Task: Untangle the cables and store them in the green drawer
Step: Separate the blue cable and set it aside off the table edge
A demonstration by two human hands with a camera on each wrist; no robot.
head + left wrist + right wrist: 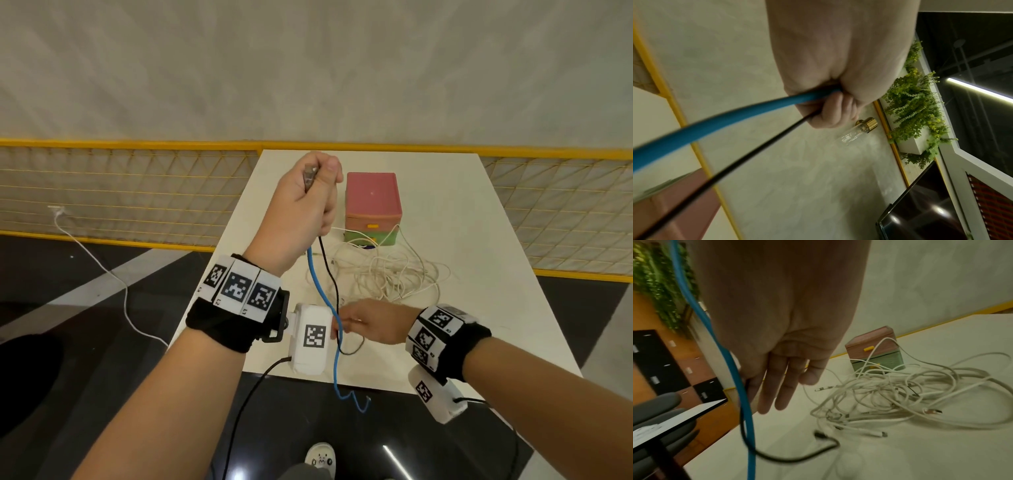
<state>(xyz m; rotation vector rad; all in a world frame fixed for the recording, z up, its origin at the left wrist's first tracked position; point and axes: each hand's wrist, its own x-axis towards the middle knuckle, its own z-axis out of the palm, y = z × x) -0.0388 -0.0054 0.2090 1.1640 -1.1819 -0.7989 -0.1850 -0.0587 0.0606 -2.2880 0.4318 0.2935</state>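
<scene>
My left hand (308, 202) is raised above the table in a fist around a blue cable (322, 291) and a thin black cable (330, 270). Their plug ends stick out of the top of the fist. Both cables hang down from the left hand (838, 105) to my right hand (370, 322), low over the near table. Its fingers (781, 386) are straight and touch the blue cable (729, 363) and the black cable (797, 459); the thumb is hidden. White cables lie tangled (387, 274) before the box's green drawer (371, 236).
The white table (479, 308) has its near edge just under my right wrist, and the blue cable's end dangles past it. A yellow mesh fence (120, 192) runs behind the table. Another white cable (102, 270) trails on the floor to the left.
</scene>
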